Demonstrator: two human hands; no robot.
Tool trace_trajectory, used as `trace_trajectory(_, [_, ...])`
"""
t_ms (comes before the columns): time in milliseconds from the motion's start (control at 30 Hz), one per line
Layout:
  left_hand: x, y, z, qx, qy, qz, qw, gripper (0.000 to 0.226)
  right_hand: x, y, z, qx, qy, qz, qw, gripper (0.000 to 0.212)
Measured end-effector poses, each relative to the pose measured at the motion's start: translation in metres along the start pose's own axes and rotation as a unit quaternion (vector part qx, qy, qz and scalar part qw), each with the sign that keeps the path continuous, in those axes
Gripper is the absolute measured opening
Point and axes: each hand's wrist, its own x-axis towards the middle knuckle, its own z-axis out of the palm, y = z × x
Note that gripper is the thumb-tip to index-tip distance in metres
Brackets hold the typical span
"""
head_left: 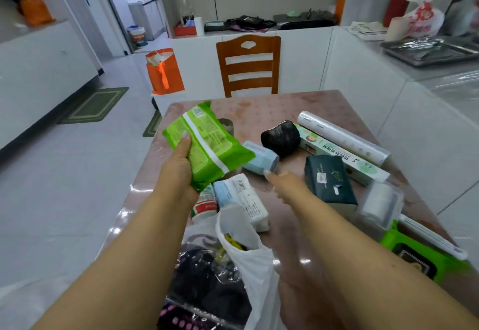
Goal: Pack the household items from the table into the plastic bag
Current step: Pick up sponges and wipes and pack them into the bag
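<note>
left hand [178, 171] gripping green pack [207, 145] (table [272, 108] cluttered)

Bright even indoor light, soft faint shadows, white glare spots on the glossy table [261, 112] between and beside the forearms, wide-angle bending at edges, right hand [287, 183] slightly blurred

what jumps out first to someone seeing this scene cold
The bright green wipes packet held up in the left hand over the pink table grabs the eye first. Below it, the white plastic bag gapes open at the near edge, while the right hand reaches toward a pale blue box.
</note>
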Motion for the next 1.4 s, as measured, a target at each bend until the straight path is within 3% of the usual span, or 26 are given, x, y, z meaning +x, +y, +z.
trace_trajectory(67, [0.001,0.008,-0.010,0.000,0.023,0.015,1.000,0.030,0.005,0.017,0.023,-0.070,-0.050,0.012,0.996,0.071])
trace_trajectory(167, [0.000,0.013,-0.021,0.025,0.047,0.025,0.998,0.031,0.005,0.018,0.042,-0.139,-0.065,-0.014,0.988,0.055])
trace_trajectory(333, [-0.006,0.009,-0.033,0.062,0.077,0.027,0.995,0.026,0.020,0.020,0.059,-0.035,-0.064,0.054,0.996,0.079])
trace_trajectory(467, [-0.012,0.009,-0.039,0.064,0.091,0.023,0.994,0.026,0.023,0.022,0.063,0.052,-0.067,0.096,0.992,0.052])
trace_trajectory(533, [-0.015,0.012,-0.041,0.075,0.096,0.026,0.992,0.027,0.022,0.019,0.060,0.051,-0.043,0.088,0.994,0.046])
trace_trajectory(633, [-0.024,0.018,-0.043,0.095,0.110,0.031,0.989,0.031,0.011,0.009,0.043,-0.029,0.009,0.037,0.999,0.064])
trace_trajectory(733, [-0.036,0.024,-0.045,0.108,0.122,0.029,0.986,0.037,-0.017,-0.011,0.005,-0.062,0.096,-0.046,0.992,0.063])
trace_trajectory(833, [-0.052,0.026,-0.044,0.120,0.124,0.030,0.985,0.034,-0.058,-0.044,-0.039,0.059,0.186,-0.123,0.973,0.048])
trace_trajectory(900, [-0.061,0.025,-0.043,0.129,0.120,0.024,0.984,0.034,-0.094,-0.068,-0.054,0.209,0.127,-0.166,0.955,0.029])
trace_trajectory(967, [-0.071,0.026,-0.042,0.119,0.091,0.008,0.989,0.043,-0.126,-0.087,-0.046,0.304,0.000,-0.179,0.936,0.022])
trace_trajectory(1067, [-0.089,0.028,-0.036,0.045,-0.041,-0.033,0.998,0.067,-0.154,-0.096,0.006,0.214,-0.059,-0.148,0.964,0.045])
trace_trajectory(1167, [-0.103,0.032,-0.043,-0.011,-0.130,-0.026,0.991,0.054,-0.168,-0.092,0.042,0.099,-0.040,-0.168,0.980,0.084])
trace_trajectory(1267, [-0.108,0.037,-0.066,0.022,-0.127,-0.032,0.991,0.039,-0.169,-0.085,0.038,0.028,-0.034,-0.166,0.985,0.074])
trace_trajectory(1333, [-0.111,0.041,-0.079,0.087,-0.100,-0.043,0.990,0.035,-0.157,-0.068,0.032,-0.008,0.021,-0.093,0.995,0.086])
trace_trajectory(1400, [-0.115,0.044,-0.088,0.161,-0.080,-0.075,0.981,0.037,-0.161,-0.053,0.037,-0.056,-0.001,-0.049,0.997,0.097])
